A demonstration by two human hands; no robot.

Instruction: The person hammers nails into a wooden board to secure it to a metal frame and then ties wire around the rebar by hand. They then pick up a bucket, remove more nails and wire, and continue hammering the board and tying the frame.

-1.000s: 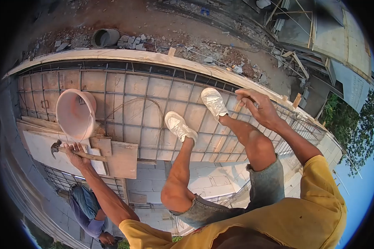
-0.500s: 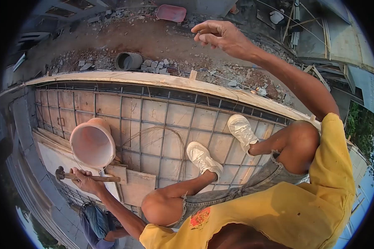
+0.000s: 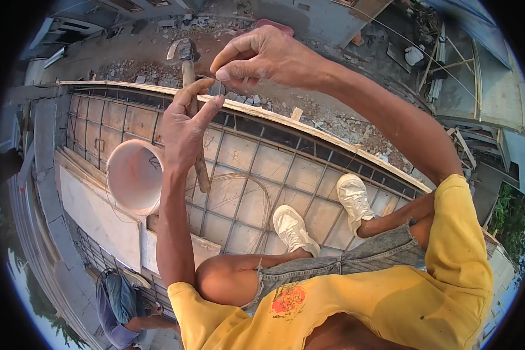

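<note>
Hammer, wooden-handled claw type [image 3: 191,99] | now raised off plank, your left hand [image 3: 184,131] loosely gripping handle, head up | right hand [image 3: 262,55] pinched shut near it, contents unclear | pink plastic bucket [image 3: 135,177] below-left, unmoved.

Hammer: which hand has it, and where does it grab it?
The left hand holds the hammer around the upper part of its wooden handle, below the head. The right hand pinches something too small to tell.

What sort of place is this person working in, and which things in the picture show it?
Most likely an outdoor building site: a grid of steel rebar laid over formwork, rubble on the ground below, and a hammer in the left hand.
</note>
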